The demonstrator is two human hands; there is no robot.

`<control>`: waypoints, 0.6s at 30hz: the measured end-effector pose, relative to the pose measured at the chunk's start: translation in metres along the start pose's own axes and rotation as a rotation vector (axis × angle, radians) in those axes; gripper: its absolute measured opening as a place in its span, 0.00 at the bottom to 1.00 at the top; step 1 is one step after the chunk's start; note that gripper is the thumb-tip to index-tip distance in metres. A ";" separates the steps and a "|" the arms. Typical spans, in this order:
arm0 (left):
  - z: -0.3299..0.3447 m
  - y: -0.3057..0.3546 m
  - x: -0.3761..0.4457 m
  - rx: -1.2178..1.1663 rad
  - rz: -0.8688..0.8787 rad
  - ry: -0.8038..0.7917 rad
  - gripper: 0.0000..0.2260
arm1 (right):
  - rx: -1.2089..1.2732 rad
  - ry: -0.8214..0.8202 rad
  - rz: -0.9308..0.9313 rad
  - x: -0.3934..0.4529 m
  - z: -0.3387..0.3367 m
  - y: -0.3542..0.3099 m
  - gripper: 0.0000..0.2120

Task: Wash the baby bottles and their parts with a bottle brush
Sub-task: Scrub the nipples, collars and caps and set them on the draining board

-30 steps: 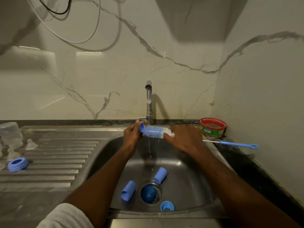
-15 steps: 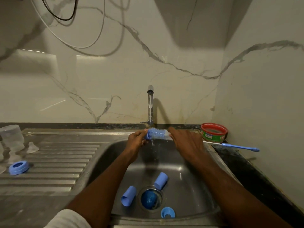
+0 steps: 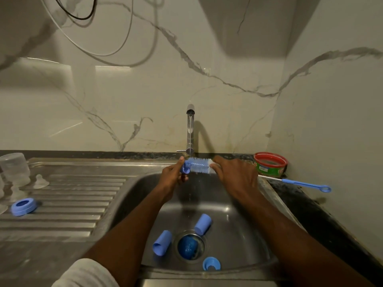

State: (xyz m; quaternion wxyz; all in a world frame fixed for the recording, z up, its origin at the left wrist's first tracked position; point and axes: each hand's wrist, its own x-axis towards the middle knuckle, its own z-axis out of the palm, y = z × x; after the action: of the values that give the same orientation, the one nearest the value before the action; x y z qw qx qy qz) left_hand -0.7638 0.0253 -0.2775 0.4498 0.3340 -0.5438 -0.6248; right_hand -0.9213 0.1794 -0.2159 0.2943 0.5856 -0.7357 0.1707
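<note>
Under the running tap (image 3: 190, 129) I hold the blue-and-white bottle brush (image 3: 199, 165) level above the sink (image 3: 238, 235). My left hand (image 3: 173, 179) pinches a small blue part (image 3: 185, 169) at the brush's left end. My right hand (image 3: 236, 179) grips the brush's right end; its long handle (image 3: 304, 184) sticks out to the right. In the basin lie two blue caps (image 3: 162, 243) (image 3: 203, 224), a blue ring (image 3: 211, 264) and a blue item in the drain (image 3: 189, 248).
On the ribbed drainboard (image 3: 83, 195) at left stand a clear bottle (image 3: 15, 168), a clear teat (image 3: 40, 181) and a blue collar ring (image 3: 23, 206). A red-rimmed green tub (image 3: 270, 164) sits at the back right corner. A dark counter edge (image 3: 323, 220) runs along the right.
Both hands with the brush have risen slightly toward the tap, and the brush sits a little further into the blue part. The pieces in the basin have not moved.
</note>
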 end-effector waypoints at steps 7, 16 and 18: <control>-0.003 0.007 -0.003 -0.027 0.094 0.063 0.22 | 0.093 -0.156 -0.096 0.010 0.002 -0.001 0.17; 0.008 0.006 -0.006 0.008 0.011 -0.040 0.18 | 0.061 -0.070 0.147 -0.001 0.002 0.006 0.17; 0.008 0.005 -0.008 0.006 0.065 -0.028 0.20 | 0.078 -0.161 0.092 0.000 0.000 0.004 0.17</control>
State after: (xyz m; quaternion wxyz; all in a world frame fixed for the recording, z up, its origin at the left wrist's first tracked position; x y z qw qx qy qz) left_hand -0.7669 0.0357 -0.2721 0.4612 0.3086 -0.5627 -0.6127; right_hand -0.9256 0.1805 -0.2155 0.2028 0.5740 -0.7760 0.1650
